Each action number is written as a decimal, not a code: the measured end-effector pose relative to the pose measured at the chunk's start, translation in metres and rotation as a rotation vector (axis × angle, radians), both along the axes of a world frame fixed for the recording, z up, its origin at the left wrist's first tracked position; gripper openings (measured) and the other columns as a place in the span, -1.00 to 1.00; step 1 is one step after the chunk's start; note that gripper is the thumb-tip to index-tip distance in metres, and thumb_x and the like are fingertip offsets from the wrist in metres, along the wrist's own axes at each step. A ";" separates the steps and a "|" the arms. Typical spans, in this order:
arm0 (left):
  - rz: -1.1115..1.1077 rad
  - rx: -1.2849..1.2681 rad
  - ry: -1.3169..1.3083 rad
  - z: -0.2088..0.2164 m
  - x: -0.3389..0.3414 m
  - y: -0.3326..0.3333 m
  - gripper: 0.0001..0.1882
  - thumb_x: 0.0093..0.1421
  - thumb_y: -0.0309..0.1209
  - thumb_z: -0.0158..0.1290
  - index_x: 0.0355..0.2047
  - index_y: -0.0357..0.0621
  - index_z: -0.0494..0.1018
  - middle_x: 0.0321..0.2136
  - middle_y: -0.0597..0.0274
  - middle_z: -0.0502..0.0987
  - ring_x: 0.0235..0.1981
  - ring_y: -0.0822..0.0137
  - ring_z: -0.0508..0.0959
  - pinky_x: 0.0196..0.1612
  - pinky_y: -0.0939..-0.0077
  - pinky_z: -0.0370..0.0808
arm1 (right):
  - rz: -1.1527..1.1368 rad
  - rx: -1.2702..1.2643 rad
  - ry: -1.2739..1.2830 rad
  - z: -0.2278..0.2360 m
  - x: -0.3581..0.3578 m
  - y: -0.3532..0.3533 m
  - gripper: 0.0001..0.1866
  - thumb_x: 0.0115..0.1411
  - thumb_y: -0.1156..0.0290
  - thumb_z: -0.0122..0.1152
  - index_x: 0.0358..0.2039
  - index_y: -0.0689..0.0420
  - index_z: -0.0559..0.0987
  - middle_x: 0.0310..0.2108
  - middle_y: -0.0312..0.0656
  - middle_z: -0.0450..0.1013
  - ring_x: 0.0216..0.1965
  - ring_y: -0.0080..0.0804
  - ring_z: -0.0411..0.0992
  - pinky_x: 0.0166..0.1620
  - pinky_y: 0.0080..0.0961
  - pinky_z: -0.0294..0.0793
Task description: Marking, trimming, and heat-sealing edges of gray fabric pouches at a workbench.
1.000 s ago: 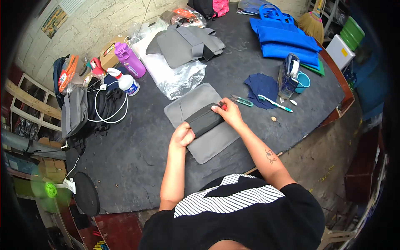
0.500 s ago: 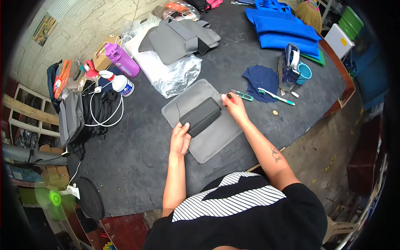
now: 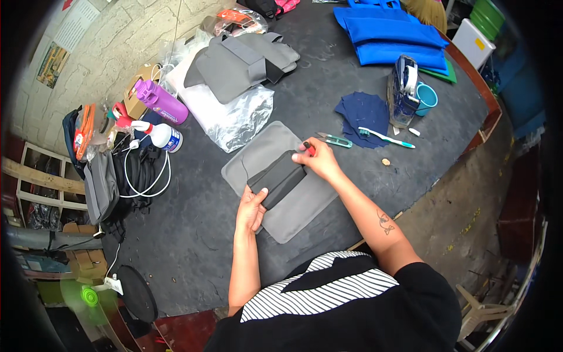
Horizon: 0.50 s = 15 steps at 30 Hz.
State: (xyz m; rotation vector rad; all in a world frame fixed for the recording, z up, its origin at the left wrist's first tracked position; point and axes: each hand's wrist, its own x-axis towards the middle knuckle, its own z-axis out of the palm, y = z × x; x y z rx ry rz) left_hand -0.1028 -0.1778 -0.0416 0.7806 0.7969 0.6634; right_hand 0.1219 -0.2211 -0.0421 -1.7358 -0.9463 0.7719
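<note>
A folded piece of black fabric (image 3: 280, 179) lies over a larger grey fabric panel (image 3: 287, 223) with rounded corners. My left hand (image 3: 252, 208) pinches its near left end, thumb on top. My right hand (image 3: 319, 159) is closed around a small red-and-black tool (image 3: 309, 149), its kind unclear, while the thumb and a finger touch the far right end of the black fabric. A thin dark thread (image 3: 244, 167) trails from the fabric's left end across the grey panel. Just beyond my right hand lie a green utility knife (image 3: 335, 139) and a toothbrush (image 3: 387, 138).
Navy fabric pieces (image 3: 363, 114), a tape dispenser (image 3: 403, 94) and a blue cup (image 3: 427, 98) sit to the right. Blue bags (image 3: 390, 38) lie behind. Grey sewn parts (image 3: 229, 70) rest on plastic. At left stand a purple bottle (image 3: 161, 102) and a spray bottle (image 3: 161, 136).
My right hand has moved left onto the end of the black fabric, still with the red-and-black tool. The black fabric looks more narrowed at its far end. The whole view has shifted slightly.
</note>
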 end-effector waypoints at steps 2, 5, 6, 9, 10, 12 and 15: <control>-0.022 0.015 0.022 0.000 -0.002 0.003 -0.56 0.19 -0.53 -0.02 0.09 -0.30 0.20 0.00 0.05 0.40 0.01 0.22 0.46 0.07 0.31 0.42 | -0.009 -0.040 0.067 -0.006 0.008 0.006 -0.55 -0.01 0.05 0.30 -0.40 0.22 0.48 -0.58 -0.26 0.42 -0.51 -0.49 0.39 -0.38 -0.50 0.35; -0.128 -0.119 -0.051 0.000 -0.008 0.009 -0.56 0.18 -0.53 0.01 0.06 -0.34 0.23 -0.04 0.03 0.44 -0.04 0.21 0.49 0.05 0.30 0.45 | 0.020 -0.108 0.138 -0.019 0.013 0.011 -0.54 0.09 -0.03 0.19 -0.36 0.20 0.53 -0.56 -0.31 0.42 -0.49 -0.57 0.35 -0.35 -0.62 0.32; -0.104 -0.167 -0.060 0.003 -0.006 0.009 -0.56 0.17 -0.53 0.00 0.07 -0.31 0.24 -0.04 0.06 0.44 -0.05 0.22 0.50 0.02 0.31 0.46 | 0.053 0.054 0.010 -0.024 0.011 0.010 -0.49 0.08 -0.07 0.17 -0.36 0.21 0.52 -0.56 -0.28 0.41 -0.48 -0.52 0.36 -0.34 -0.59 0.34; -0.077 -0.181 -0.065 0.004 -0.009 0.008 -0.54 0.18 -0.54 0.00 0.10 -0.27 0.22 -0.02 0.10 0.43 -0.04 0.25 0.49 0.00 0.33 0.47 | 0.189 0.165 -0.076 -0.004 0.012 0.006 -0.49 0.09 -0.08 0.17 -0.33 0.20 0.53 -0.52 -0.31 0.36 -0.43 -0.53 0.32 -0.31 -0.62 0.31; -0.086 -0.146 -0.065 0.004 -0.010 0.007 -0.52 0.18 -0.53 0.00 0.12 -0.25 0.20 0.00 0.11 0.42 -0.02 0.26 0.48 0.01 0.33 0.46 | 0.328 0.084 0.107 0.006 0.019 0.010 -0.59 0.12 0.03 0.19 -0.30 0.17 0.54 -0.48 -0.35 0.37 -0.42 -0.61 0.29 -0.31 -0.66 0.29; -0.094 -0.110 -0.054 0.010 -0.003 0.002 -0.50 0.19 -0.52 0.00 0.14 -0.23 0.17 0.02 0.12 0.40 -0.01 0.27 0.46 0.03 0.34 0.44 | 0.472 0.157 0.340 0.012 0.022 0.013 -0.73 0.12 0.18 0.24 -0.36 0.14 0.52 -0.52 -0.45 0.32 -0.47 -0.70 0.22 -0.38 -0.70 0.23; -0.108 -0.108 -0.059 0.012 0.000 0.002 -0.46 0.19 -0.52 0.00 0.18 -0.19 0.13 0.05 0.14 0.37 0.03 0.28 0.43 0.07 0.35 0.41 | 0.519 -0.013 0.202 0.018 0.026 0.024 -0.71 0.12 0.16 0.25 -0.45 0.14 0.48 -0.59 -0.47 0.28 -0.51 -0.70 0.20 -0.44 -0.66 0.19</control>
